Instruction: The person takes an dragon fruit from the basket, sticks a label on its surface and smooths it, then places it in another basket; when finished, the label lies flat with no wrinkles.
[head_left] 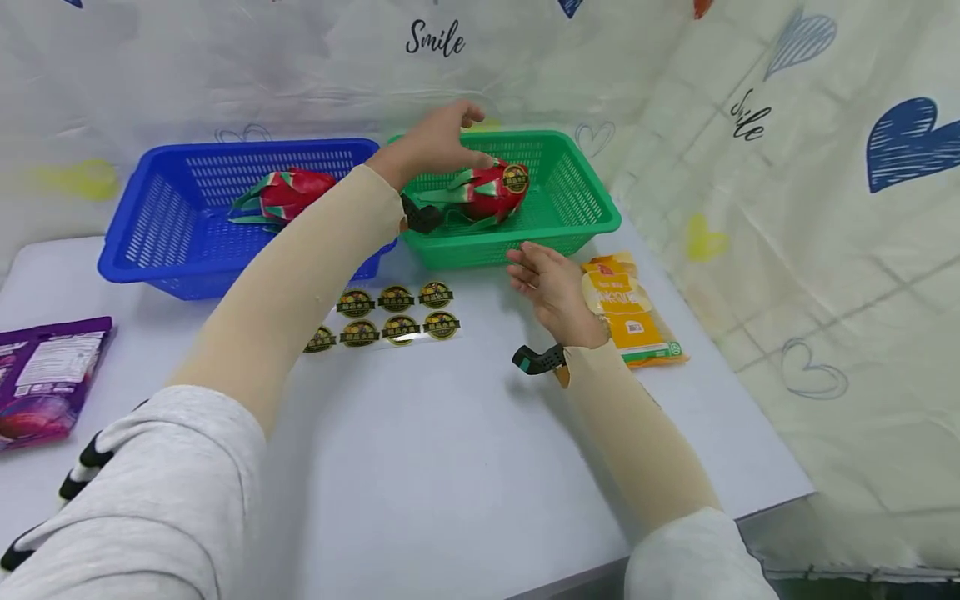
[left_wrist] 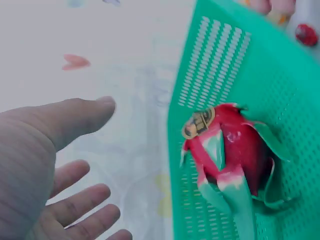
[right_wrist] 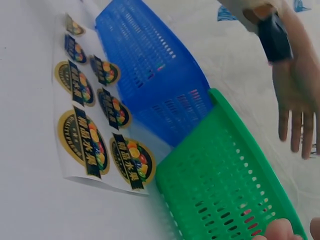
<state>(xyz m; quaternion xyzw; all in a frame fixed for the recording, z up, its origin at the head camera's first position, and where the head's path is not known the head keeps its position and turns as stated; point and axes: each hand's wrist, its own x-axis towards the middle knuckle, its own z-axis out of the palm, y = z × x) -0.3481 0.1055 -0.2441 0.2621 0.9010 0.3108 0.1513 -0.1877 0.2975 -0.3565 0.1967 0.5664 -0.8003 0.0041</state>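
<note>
A red dragon fruit (head_left: 483, 198) with green leaf tips lies in the green basket (head_left: 596, 200), a round black-and-gold sticker (head_left: 516, 178) on its skin. My left hand (head_left: 438, 143) hovers over the basket's far left side, holding nothing. In the left wrist view, its thumb and fingers (left_wrist: 82, 202) are spread apart beside the basket. Just off the front right of that basket is my right hand (head_left: 553, 292), its fingers loosely bent around nothing. Only its fingertips (right_wrist: 280, 231) show in the right wrist view, by the green rim.
A blue basket (head_left: 168, 282) holding another dragon fruit (head_left: 296, 196) stands left of the green one. In front lies a sheet of round stickers (head_left: 401, 329). A yellow packet (head_left: 637, 321) sits by my right wrist, a purple packet (head_left: 56, 379) at the table's left.
</note>
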